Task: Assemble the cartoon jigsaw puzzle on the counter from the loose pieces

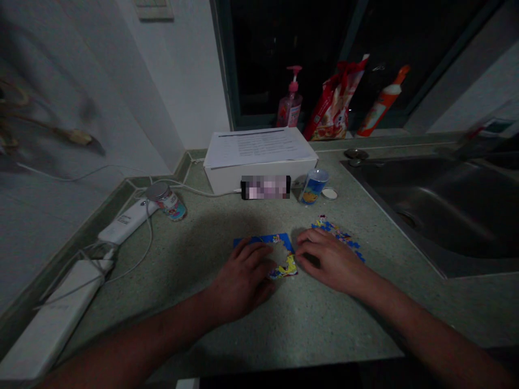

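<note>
A partly assembled jigsaw puzzle (290, 265) lies flat on the counter, with blue along its top, yellow at the lower right and a gap in the middle. My left hand (245, 275) rests over its left side, fingers stretched out and lying on it, hiding that part. Just off the puzzle's right edge is my right hand (332, 262), its fingers curled and the tips of thumb and forefinger close together. Whether a piece sits between those tips is too dark to see. Loose puzzle pieces (344, 236) are spread behind the right hand, partly covered by it.
A phone (265, 187) on a cable leans against a white box (227, 178) with a printed sheet on top. Nearby stand a blue can (312, 189), its lid (330, 193) and a tilted jar (172, 205). White power strips (57, 313) line the left; a sink (446, 216) is right.
</note>
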{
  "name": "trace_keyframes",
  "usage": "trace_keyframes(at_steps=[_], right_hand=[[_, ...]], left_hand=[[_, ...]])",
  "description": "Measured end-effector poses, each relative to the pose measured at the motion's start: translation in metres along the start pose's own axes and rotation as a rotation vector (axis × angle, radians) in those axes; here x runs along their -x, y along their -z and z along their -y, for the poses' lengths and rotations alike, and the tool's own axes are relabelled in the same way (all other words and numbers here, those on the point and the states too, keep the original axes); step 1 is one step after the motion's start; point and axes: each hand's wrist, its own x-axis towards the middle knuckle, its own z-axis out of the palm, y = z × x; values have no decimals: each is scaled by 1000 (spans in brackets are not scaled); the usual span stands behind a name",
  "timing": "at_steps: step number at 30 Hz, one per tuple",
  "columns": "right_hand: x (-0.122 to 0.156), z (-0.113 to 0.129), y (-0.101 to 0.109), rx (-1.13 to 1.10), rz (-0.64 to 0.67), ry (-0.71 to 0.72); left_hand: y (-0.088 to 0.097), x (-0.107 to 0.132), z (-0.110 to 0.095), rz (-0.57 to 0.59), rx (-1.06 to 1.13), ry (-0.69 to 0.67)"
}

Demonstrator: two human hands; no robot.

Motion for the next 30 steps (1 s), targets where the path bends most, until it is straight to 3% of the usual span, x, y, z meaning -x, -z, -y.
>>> trace_keyframes(at_steps=[17, 30], right_hand=[[-1, -1, -2, 34, 13, -4], [-2, 0, -3, 40, 0, -5]], left_hand=[[-12, -7, -2, -12, -2, 25], [-10, -12, -8, 4, -27, 42]])
